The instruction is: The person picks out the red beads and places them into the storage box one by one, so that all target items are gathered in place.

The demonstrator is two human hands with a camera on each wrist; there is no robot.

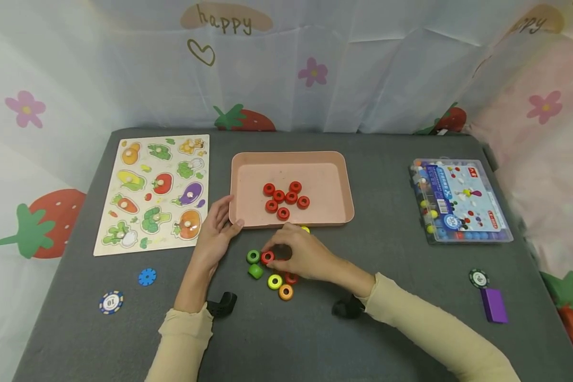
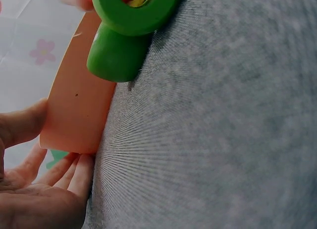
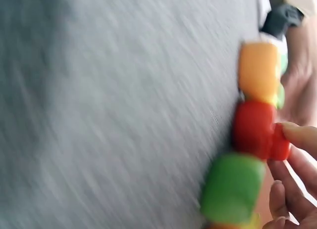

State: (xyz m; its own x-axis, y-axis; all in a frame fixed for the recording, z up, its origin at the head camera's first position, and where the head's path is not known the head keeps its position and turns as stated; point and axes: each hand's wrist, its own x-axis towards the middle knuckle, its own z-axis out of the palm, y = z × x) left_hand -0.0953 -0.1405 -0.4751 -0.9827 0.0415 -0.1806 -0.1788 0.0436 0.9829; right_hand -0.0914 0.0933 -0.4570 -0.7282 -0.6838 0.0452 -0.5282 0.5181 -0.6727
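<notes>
My left hand (image 1: 215,231) holds the near left corner of a shallow pink tray (image 1: 331,185), its thumb at the front wall and its fingers along the left side. Inside the tray lie several red ring-shaped beads (image 1: 283,214). In front of it, my right hand (image 1: 305,252) pinches another red bead (image 1: 267,257) between thumb and fingers. Around that hand are loose beads: green ones (image 1: 253,257), a yellow-green one (image 1: 274,281), an orange one (image 1: 286,292) and a dark red one (image 1: 291,278). Part of a yellow bead (image 1: 306,229) shows behind the right hand.
A vegetable puzzle board (image 1: 159,191) lies left of the tray. At the right sits a clear plastic case (image 1: 463,201) of coloured pieces. Blue discs (image 1: 147,277) are at the front left; a dark chip (image 1: 479,278) and a purple block (image 1: 494,305) lie front right.
</notes>
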